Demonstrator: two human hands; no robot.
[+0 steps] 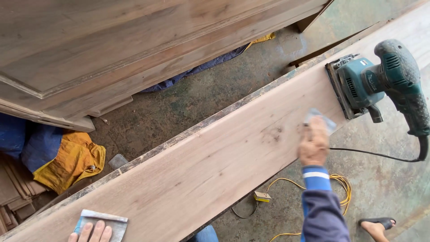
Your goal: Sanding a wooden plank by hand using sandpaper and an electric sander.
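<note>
Long pale plank (192,175) running diagonally, lower-left end near the bottom corner, upper-right end out past the top right. Right hand (313,145) flat on the plank near its right-hand long edge, fingers pressed down on a grey sheet of sandpaper (323,117); sheet trapped under the fingertips rather than pinched, hand otherwise closed down on the wood. Left hand (91,232) at the plank's lower-left end, only fingertips in view, spread and laid on a second grey sandpaper sheet (104,221) (whether any part is gripped from beneath, cannot tell). Teal electric sander (374,85) parked base-down on the plank just beyond the right hand, not touched by either hand, black cord (371,154) trailing off the plank's right edge to the floor. Dark knot mark (271,133) in the wood just left of the right hand.

Best done, as a judgement: strokes along the grain, following the plank's length; pressure even across the flat fingers so no hollow forms around the knot; sheet kept flat, not curled at its corners; left hand steadying the far end; cord kept off the surface.

Off the plank: yellow cable (309,186) on the concrete floor (188,98), large wooden panel (112,49) at the top left, yellow and blue cloth (67,161) beside it, sandalled foot (376,225) at the bottom right.
</note>
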